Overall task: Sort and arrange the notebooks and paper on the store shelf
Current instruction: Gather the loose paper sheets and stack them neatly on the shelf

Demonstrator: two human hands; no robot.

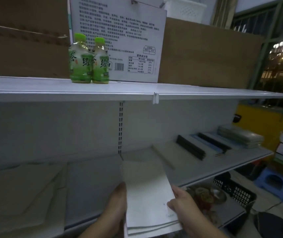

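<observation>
Paper stack [147, 191] gripped at both sides: left hand [118, 203] at 9 o'clock edge, right hand [180, 203] fingers pinching 3 o'clock edge. Long axis runs 6 to 12 o'clock, onto shelf [92, 182].

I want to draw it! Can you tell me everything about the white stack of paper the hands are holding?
The stack of paper is plain white, with faint greenish specks near its right edge. Its near end shows several thin layers, slightly fanned. It lies nearly flat, turned a little, far end reaching over the middle shelf. The left hand grips its left edge; the right hand pinches the right edge, thumb on top. Whether it touches the shelf is unclear.
</observation>
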